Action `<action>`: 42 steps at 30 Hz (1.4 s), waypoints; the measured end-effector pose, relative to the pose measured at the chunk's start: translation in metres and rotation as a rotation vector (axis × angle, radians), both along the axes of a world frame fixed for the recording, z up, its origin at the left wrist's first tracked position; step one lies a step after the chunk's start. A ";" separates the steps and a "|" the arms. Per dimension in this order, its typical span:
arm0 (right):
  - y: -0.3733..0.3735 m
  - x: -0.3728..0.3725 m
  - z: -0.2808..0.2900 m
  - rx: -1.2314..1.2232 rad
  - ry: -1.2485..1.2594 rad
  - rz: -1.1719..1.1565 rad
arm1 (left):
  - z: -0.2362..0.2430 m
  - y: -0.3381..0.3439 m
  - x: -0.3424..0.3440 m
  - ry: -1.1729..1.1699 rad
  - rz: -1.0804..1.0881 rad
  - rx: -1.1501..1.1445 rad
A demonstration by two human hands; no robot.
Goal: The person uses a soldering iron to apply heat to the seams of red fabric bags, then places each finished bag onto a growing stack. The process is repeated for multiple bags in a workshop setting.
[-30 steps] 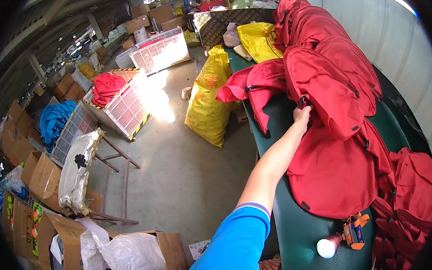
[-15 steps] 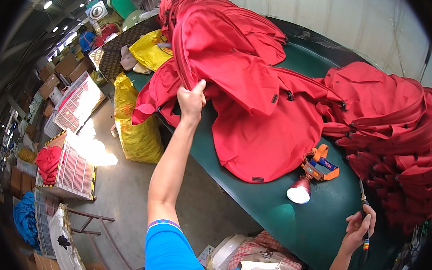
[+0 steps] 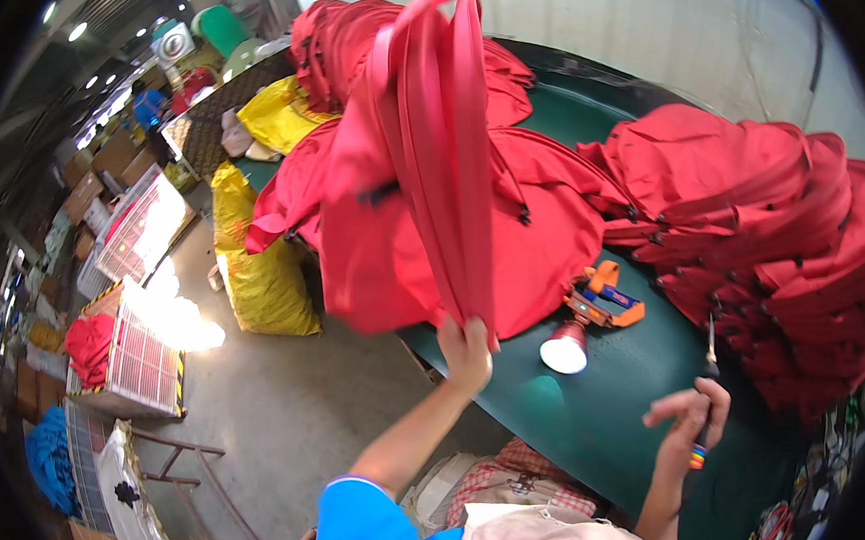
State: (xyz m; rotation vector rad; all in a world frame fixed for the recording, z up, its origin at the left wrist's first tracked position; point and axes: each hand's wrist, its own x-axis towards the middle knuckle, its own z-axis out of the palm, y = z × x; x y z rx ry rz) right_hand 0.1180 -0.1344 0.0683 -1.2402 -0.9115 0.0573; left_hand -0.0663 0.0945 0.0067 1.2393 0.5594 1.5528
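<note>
My left hand point(image 3: 467, 356) is closed on the edge of a red fabric piece point(image 3: 437, 189), raised above the near edge of the green table point(image 3: 521, 394). The piece hangs as tall folds with piped edges, and its upper end is blurred by motion. In my right hand point(image 3: 686, 421) is a slim tool point(image 3: 710, 356) with a thin metal shaft, black handle and rainbow-striped end, pointing away from me. Between the hands lies a lit red headlamp point(image 3: 566, 346) with an orange strap point(image 3: 611, 308). More flat red fabric point(image 3: 540, 232) lies behind the raised piece.
A large heap of red pieces point(image 3: 751, 228) fills the table's right side, and another pile point(image 3: 332, 46) stands at the back. To the left are a yellow sack point(image 3: 257, 272), a white crate point(image 3: 148, 360) and a metal stand point(image 3: 204, 451). A pale wall point(image 3: 636, 30) runs behind.
My left hand has come down and to the right, swinging the red fabric piece upright toward me. My right hand has moved slightly up and left with the tool.
</note>
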 end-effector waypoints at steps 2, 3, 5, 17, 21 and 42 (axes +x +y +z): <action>0.023 -0.010 0.004 -0.006 -0.127 0.006 | -0.043 -0.055 0.018 0.010 -0.056 -0.093; 0.036 -0.021 0.008 -0.025 -0.019 0.029 | -0.062 -0.079 0.022 0.032 -0.120 -0.140; 0.061 -0.034 0.008 0.096 0.010 0.221 | -0.089 -0.119 0.031 0.198 -0.151 -0.218; 0.049 -0.033 -0.006 0.099 -0.423 -0.209 | 0.032 -0.155 0.027 0.210 -0.592 -0.345; 0.036 -0.006 -0.013 0.035 -0.288 -0.338 | 0.010 -0.150 0.033 0.058 -0.273 -0.386; 0.111 0.018 0.028 -0.185 -0.217 0.017 | 0.005 -0.086 0.034 0.103 -0.786 -0.514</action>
